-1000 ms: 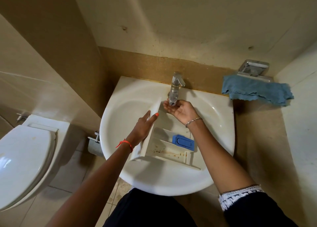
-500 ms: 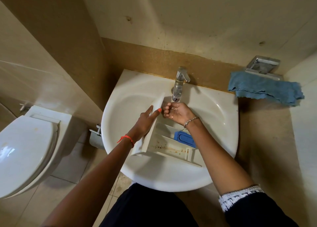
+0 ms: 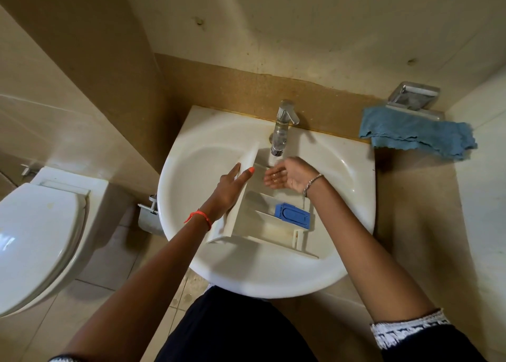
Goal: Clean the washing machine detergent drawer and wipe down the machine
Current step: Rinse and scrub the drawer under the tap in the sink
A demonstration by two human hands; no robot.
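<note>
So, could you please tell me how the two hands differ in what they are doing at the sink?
The left hand grips the front panel of the detergent drawer, palm down; the right hand holds nothing, cupped palm up under the tap. The left wrist wears an orange band; the right wears a silver bracelet. Both hands are bare and over the sink.

White drawer (image 3: 262,224), blue insert (image 3: 292,215), blue cloth (image 3: 416,133), seemingly cream sink (image 3: 191,170).

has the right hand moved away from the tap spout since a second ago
Yes. The right hand has opened and dropped slightly below the tap spout, toward the drawer.
</note>
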